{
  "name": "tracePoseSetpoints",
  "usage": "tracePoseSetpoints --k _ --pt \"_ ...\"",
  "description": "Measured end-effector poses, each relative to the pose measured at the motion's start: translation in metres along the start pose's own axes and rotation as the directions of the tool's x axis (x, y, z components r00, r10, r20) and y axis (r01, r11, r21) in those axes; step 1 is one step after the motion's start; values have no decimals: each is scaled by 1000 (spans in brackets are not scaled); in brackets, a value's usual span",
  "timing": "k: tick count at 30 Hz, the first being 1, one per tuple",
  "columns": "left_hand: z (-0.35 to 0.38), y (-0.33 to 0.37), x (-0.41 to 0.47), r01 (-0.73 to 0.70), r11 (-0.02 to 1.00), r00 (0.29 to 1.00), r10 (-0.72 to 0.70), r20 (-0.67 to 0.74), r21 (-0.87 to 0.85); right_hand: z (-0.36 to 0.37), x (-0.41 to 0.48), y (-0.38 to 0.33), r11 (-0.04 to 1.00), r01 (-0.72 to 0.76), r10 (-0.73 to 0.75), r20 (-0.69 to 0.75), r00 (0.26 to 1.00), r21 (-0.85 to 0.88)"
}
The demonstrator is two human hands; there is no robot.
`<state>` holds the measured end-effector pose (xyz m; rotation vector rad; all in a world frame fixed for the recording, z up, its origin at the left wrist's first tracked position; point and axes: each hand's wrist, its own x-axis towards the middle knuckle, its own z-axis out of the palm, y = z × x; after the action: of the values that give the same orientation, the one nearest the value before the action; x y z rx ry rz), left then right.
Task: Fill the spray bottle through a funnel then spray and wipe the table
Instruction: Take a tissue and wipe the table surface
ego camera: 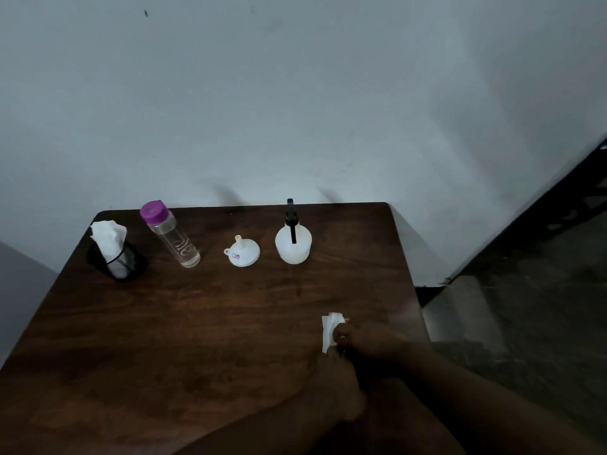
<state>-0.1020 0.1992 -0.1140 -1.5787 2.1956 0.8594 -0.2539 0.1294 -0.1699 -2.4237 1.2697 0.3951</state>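
Two hands, left hand (338, 382) and right hand (371, 343), pinch folded white tissue (331, 326).

spray bottle (293, 247): white, black trigger head, upright, centre-right | funnel (243, 254): white, inverted, spout up, centre | water bottle (170, 234): clear, purple cap, centre-left | tissue (330, 325): white, crumpled, lower right | table (164, 323): dark wood

Tissue (329, 327) half hidden btwn left hand (338, 385) & right hand (371, 343) — funnel (243, 255) sticker unreadable.
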Motion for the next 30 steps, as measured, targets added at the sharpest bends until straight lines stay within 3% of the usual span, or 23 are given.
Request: tracePoseSetpoints --k 2,5,8,18,24,27,30 --pt "-2 4 4 23 998 1000 -22 8 -62 -9 -10 4 1000 11 -9 -53 999 29" --pt "4 5 10 -8 1000 999 8 -34 24 -16 -25 2 996 17 -12 -48 999 88" --pt "3 8 8 -41 997 999 42 -27 66 -4 -37 6 1000 8 -6 -76 997 27" --pt "13 6 0 -219 963 976 216 36 158 29 -87 -27 923 -329 357 -125 926 201" --pt "21 -6 -17 -303 942 953 303 20 142 43 -105 -78 811 -508 568 -182 803 290" --pt "33 -19 -21 -292 956 956 293 -29 14 59 -108 -102 669 -611 717 -148 682 423" --pt "38 -27 -33 -281 959 959 279 -43 -39 81 -104 -123 558 -599 794 -158 587 575"
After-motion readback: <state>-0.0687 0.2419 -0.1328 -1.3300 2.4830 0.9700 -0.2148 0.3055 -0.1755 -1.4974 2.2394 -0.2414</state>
